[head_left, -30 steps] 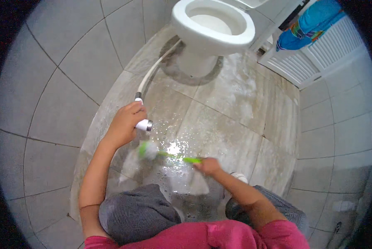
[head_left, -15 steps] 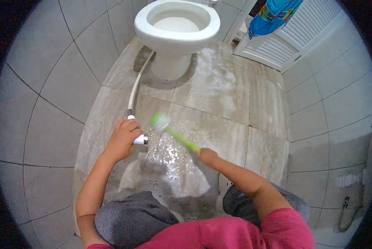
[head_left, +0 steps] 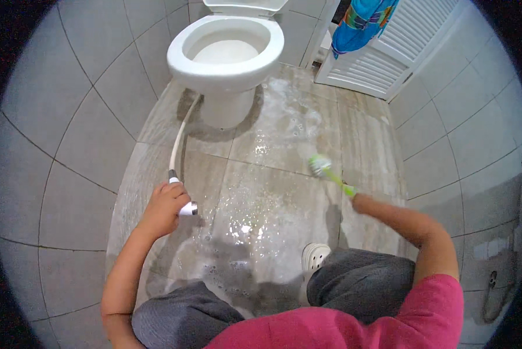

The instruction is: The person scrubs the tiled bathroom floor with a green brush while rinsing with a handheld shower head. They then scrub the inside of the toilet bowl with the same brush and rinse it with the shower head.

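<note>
My left hand (head_left: 165, 208) is wrapped round a white handheld sprayer (head_left: 189, 209) with a silver end, held low over the floor at the left. A pale hose (head_left: 180, 135) runs from it back beside the toilet base. On the right, my right hand (head_left: 363, 203), a little blurred, grips the handle of a green scrub brush (head_left: 330, 173). White bristles show at the brush's head, which is at or just above the tiles; contact cannot be told. Suds and water cover the tiled floor (head_left: 255, 203) between my hands.
The white toilet (head_left: 226, 67) stands ahead with its lid up. A white louvred door (head_left: 365, 75) with a blue patterned cloth (head_left: 360, 26) is at the back right. Tiled walls (head_left: 80, 168) close in on both sides. A white clog (head_left: 315, 257) shows by my right knee.
My right hand has swung the brush rightward, away from the sprayer. The left hand keeps its hold on the sprayer. The view has shifted slightly, and the toilet sits lower and further left.
</note>
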Available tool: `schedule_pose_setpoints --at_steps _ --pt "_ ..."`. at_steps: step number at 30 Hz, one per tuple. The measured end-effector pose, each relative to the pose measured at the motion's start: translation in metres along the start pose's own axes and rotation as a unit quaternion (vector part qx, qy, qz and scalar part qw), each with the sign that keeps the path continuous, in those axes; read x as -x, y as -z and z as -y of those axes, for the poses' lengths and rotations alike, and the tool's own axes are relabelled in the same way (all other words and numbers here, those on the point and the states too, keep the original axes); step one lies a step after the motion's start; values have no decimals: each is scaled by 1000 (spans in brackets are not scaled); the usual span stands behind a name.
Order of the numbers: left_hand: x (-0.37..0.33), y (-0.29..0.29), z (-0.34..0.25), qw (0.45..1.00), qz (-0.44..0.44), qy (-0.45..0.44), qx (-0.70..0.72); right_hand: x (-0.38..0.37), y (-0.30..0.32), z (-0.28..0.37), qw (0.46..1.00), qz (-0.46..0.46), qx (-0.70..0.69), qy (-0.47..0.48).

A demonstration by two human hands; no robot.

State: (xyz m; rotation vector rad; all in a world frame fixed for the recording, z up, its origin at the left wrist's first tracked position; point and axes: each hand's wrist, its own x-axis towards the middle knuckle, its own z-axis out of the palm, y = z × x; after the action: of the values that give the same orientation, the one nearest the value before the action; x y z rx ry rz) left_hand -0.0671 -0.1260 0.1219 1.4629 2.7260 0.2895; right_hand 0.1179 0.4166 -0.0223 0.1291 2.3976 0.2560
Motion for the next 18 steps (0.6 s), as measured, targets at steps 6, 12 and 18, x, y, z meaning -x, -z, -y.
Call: schedule_pose_setpoints --at_steps 6,12,18 --pt "-35 -5 -23 993 100 -47 -45 17 4 119 957 -118 -227 134" --pt "-72 -29 -48 974 209 -71 -57 -29 4 100 965 -87 -193 155" --pt "-117 -89 -71 988 123 -87 14 -100 -82 -75 915 -169 -283 -234"
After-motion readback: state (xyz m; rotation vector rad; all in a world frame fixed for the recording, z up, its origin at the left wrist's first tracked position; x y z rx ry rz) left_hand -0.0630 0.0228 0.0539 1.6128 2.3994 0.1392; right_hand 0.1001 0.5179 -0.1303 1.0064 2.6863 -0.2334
